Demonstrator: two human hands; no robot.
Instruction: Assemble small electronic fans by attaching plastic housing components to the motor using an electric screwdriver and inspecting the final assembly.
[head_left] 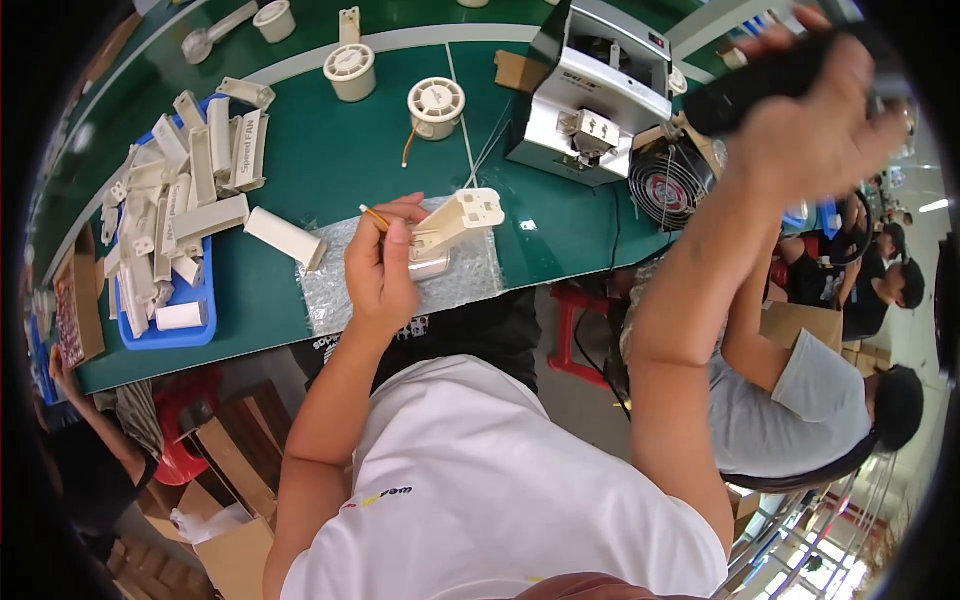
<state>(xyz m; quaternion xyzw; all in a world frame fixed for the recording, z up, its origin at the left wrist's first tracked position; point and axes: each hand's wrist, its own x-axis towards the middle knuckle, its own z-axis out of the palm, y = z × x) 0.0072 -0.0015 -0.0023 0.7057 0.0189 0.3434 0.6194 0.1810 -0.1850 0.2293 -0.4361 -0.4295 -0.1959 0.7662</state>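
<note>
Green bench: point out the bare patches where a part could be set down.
Bare green bench lies between the white parts heaped over the blue tray and the grey machine, below the two round fan housings. A narrower strip runs right of the bubble wrap, before the black fan. The left side is crowded.

Small brown cardboard box (516, 70) sitting on green bench, just left of grey machine. Black label strip (580, 79) with yellow lettering showing on that machine's front; small red-and-white sticker (656, 41) sitting near its top right. Open brown carton (78, 305) with speckled contents lying at bench's left end, beside blue tray. Several brown cardboard boxes (235, 500) standing on floor at lower left; another brown carton (800, 322) resting at right, beside seated person.
</note>
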